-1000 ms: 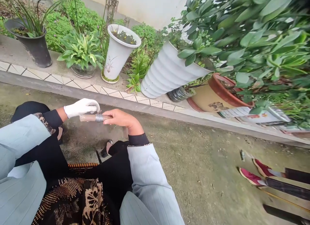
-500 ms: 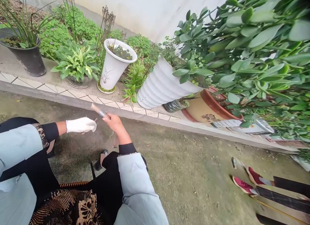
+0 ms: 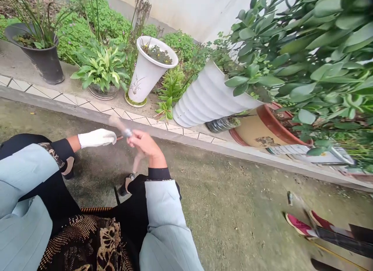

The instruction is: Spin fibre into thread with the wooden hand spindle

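My left hand [image 3: 97, 138], in a white glove, is closed, with a thin reddish-brown piece [image 3: 119, 138] sticking out at its fingertips. My bare right hand [image 3: 145, 142] is wrapped round a pale stick [image 3: 117, 123] with a silvery band, perhaps wound wire, near the fingers. Motion blurs the stick's far end, which points up and left. Below the right hand a pale, smeared strip [image 3: 138, 161] hangs down; I cannot tell whether it belongs to the stick. The two hands are close together but apart, above the ground in front of my knees.
A tiled ledge [image 3: 70, 98] runs across ahead, bearing a black pot [image 3: 43, 65], a white flared pot [image 3: 147, 74], a ribbed white pot [image 3: 212, 96] and a large tan pot [image 3: 250, 127]. Another person's red shoes [image 3: 298, 224] are at the lower right.
The view has shifted, so the pots appear further right. My right hand has drawn slightly away from the gloved left hand, and the stick is more blurred.
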`<action>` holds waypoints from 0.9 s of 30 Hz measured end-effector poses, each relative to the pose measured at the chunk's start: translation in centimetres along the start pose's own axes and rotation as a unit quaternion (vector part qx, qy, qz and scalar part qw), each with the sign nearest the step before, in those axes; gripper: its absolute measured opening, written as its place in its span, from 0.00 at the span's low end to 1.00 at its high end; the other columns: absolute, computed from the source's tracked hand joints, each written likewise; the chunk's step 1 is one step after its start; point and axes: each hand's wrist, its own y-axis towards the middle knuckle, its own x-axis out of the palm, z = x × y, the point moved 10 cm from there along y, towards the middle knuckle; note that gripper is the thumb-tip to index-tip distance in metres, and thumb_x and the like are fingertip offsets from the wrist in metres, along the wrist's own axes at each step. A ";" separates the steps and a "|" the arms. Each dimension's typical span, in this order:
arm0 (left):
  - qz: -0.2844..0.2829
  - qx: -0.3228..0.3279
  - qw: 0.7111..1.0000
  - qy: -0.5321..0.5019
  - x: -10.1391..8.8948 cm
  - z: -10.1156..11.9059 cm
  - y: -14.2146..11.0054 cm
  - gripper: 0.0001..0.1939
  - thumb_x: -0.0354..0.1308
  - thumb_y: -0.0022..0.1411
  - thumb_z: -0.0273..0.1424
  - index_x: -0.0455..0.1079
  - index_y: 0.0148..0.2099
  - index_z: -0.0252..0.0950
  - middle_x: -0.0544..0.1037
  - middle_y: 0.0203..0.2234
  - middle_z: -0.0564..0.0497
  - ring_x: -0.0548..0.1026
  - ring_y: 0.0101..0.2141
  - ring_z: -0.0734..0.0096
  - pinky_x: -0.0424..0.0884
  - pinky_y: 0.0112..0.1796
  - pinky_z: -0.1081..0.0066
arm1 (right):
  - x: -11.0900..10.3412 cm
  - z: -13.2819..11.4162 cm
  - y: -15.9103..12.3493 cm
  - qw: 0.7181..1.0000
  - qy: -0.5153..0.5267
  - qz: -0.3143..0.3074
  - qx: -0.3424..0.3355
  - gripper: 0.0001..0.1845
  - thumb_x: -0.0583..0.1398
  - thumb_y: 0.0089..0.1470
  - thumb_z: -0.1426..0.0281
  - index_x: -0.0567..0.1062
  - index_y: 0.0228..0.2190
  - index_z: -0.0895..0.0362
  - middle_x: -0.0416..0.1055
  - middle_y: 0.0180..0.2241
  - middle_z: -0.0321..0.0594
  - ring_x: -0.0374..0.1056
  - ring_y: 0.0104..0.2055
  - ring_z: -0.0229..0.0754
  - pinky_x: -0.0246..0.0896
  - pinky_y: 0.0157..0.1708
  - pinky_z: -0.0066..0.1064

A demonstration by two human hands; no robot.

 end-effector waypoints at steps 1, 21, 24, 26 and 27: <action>-0.017 -0.015 1.000 -0.001 0.6 -0.4 -0.2 0.21 0.43 0.69 0.40 0.72 0.39 0.32 0.76 0.28 0.52 0.68 0.26 0.76 0.64 0.29 0.77 | -2.1 0.0 0.1 0.996 0.021 0.082 -0.011 0.15 0.61 0.48 0.60 0.69 0.32 0.59 0.67 0.28 0.34 0.60 0.25 0.31 0.59 0.30 0.25; -0.052 -0.065 0.995 -0.051 1.8 -1.6 0.3 0.22 0.45 0.65 0.43 0.72 0.40 0.31 0.77 0.28 0.49 0.71 0.26 0.72 0.66 0.30 0.75 | 1.2 1.2 -0.1 0.995 -0.095 0.023 0.002 0.13 0.59 0.52 0.62 0.72 0.35 0.59 0.66 0.25 0.32 0.61 0.25 0.32 0.56 0.27 0.24; -0.104 -0.029 0.994 -0.010 3.0 0.3 -0.1 0.22 0.43 0.67 0.42 0.72 0.45 0.33 0.77 0.30 0.50 0.72 0.28 0.73 0.66 0.33 0.75 | -1.6 2.2 0.3 0.987 -0.051 0.150 0.027 0.11 0.57 0.53 0.64 0.71 0.33 0.59 0.67 0.26 0.35 0.61 0.24 0.32 0.57 0.25 0.24; -0.135 0.004 0.990 0.047 3.6 1.4 -0.4 0.21 0.42 0.67 0.40 0.73 0.46 0.35 0.78 0.32 0.50 0.73 0.30 0.72 0.66 0.35 0.75 | -2.7 2.8 0.3 0.974 -0.099 0.198 0.055 0.11 0.56 0.55 0.63 0.71 0.33 0.59 0.68 0.27 0.37 0.62 0.25 0.33 0.58 0.26 0.25; -0.142 0.021 0.987 0.078 3.8 1.8 -0.5 0.21 0.43 0.67 0.40 0.73 0.46 0.36 0.79 0.33 0.50 0.74 0.31 0.72 0.66 0.35 0.75 | -3.3 3.0 0.3 0.961 -0.154 0.217 0.071 0.11 0.56 0.56 0.63 0.71 0.33 0.59 0.69 0.28 0.38 0.63 0.26 0.34 0.58 0.28 0.26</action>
